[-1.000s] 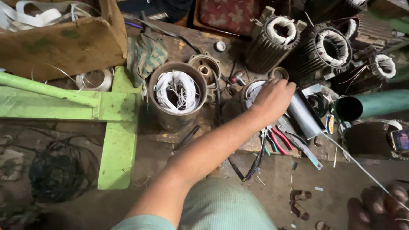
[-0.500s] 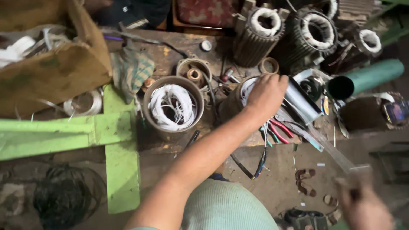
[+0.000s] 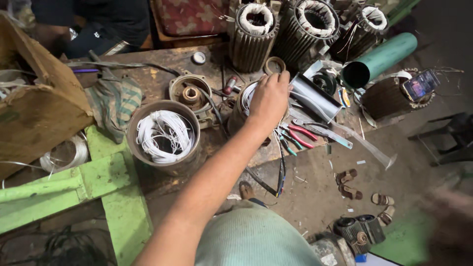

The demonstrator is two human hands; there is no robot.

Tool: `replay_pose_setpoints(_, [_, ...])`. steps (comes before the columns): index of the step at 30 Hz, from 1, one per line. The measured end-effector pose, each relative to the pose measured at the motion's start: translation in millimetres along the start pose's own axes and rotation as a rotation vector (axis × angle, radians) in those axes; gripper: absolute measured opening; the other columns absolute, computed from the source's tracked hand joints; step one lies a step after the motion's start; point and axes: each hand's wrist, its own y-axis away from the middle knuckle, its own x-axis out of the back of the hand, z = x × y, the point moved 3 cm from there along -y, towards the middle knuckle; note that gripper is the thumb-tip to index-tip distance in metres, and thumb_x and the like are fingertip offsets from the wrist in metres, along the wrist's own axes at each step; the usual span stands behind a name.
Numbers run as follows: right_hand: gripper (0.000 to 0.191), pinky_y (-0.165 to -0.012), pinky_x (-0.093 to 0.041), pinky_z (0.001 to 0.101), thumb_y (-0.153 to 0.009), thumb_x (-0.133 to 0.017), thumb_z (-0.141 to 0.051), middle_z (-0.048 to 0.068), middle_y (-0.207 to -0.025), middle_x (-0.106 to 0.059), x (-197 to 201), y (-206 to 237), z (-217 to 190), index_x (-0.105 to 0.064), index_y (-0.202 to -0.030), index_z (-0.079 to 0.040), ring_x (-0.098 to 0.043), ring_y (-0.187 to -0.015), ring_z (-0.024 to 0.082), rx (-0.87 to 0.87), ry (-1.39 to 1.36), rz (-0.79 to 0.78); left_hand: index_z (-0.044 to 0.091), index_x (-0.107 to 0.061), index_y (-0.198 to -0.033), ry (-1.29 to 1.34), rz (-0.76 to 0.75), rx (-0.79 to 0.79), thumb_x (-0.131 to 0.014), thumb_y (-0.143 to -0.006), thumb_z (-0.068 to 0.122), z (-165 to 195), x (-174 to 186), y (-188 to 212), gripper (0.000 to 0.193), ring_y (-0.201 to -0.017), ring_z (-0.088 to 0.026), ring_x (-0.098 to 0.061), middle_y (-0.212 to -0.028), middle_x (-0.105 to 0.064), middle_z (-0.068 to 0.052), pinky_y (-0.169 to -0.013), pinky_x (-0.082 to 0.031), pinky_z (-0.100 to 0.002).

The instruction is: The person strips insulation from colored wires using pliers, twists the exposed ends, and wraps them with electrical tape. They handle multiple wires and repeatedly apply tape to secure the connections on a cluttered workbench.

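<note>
The left hand (image 3: 268,98) reaches out over the bench w/ the forearm running from 7 o'clock up toward centre, palm down and fingers curled over the rim of a round grey metal motor stator w/ white winding inside (image 3: 245,101), which stands upright near the bench edge, just right of centre; the hand covers most of its top, so can't tell whether it's truly gripped or just steadied, but the fingers are wrapped on it, not spread flat. At 9 o'clock of that stator, just beside it, sits a wider rusty brown cylindrical housing holding loose white wire coils (image 3: 163,135), open end up, prob. so the windings stay reachable. Between the two, toward 11 o'clock, a grimy round metal end cap w/ a centre hub (image 3: 189,92). At 3 o'clock of the hand, touching distance, red- and green-handled pliers (image 3: 298,137) lie flat at the bench edge, handles toward the person, handy for a grab. At 12–1 o'clock, three finned dark stators w/ white-taped windings (image 3: 283,32) stand grouped at the back, out of the way. A green plastic pipe (image 3: 379,59) lies at 2 o'clock. A torn brown cardboard box (image 3: 37,108) at 9 o'clock. Right hand: only a blur at lower right, can't tell its state.
</note>
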Motion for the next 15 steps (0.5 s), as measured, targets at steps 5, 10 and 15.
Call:
replay_pose_setpoints(5, [0.046, -0.104, -0.051, 0.0446, -0.095, -0.075, -0.011, 0.020, -0.145, -0.056, -141, -40, -38, -0.063, -0.140, -0.009, -0.060, -0.125, 0.036, 0.079, -0.290, -0.278, 0.003, -0.059, -0.111, 0.047, 0.034, 0.012, -0.061, -0.088, 0.006, 15, 3, 5, 0.024, -0.099, -0.041, -0.064, -0.103, -0.067, -0.021, -0.087, -0.052, -0.049])
replay_pose_setpoints(10, [0.019, -0.075, -0.052, 0.0479, -0.100, -0.067, -0.018, 0.017, -0.098, -0.067, -234, -42, 8, -0.071, -0.116, -0.009, -0.065, -0.089, 0.039, -0.003, -0.321, -0.309, 0.005, -0.059, -0.111, 0.060, 0.028, 0.013, -0.061, -0.086, 0.003, 26, -1, 2, 0.025, -0.103, -0.042, -0.064, -0.106, -0.067, -0.020, -0.089, -0.051, -0.050])
replay_pose_setpoints(15, [0.013, -0.071, -0.051, 0.0446, -0.100, -0.071, -0.023, 0.011, -0.087, -0.069, -199, -30, 48, -0.071, -0.100, -0.010, -0.067, -0.082, 0.034, 0.103, -0.294, -0.265, 0.005, -0.064, -0.098, 0.084, 0.009, 0.084, -0.073, -0.084, 0.010, 32, -21, -1, 0.017, -0.095, -0.042, -0.065, -0.095, -0.070, -0.018, -0.082, -0.052, -0.050])
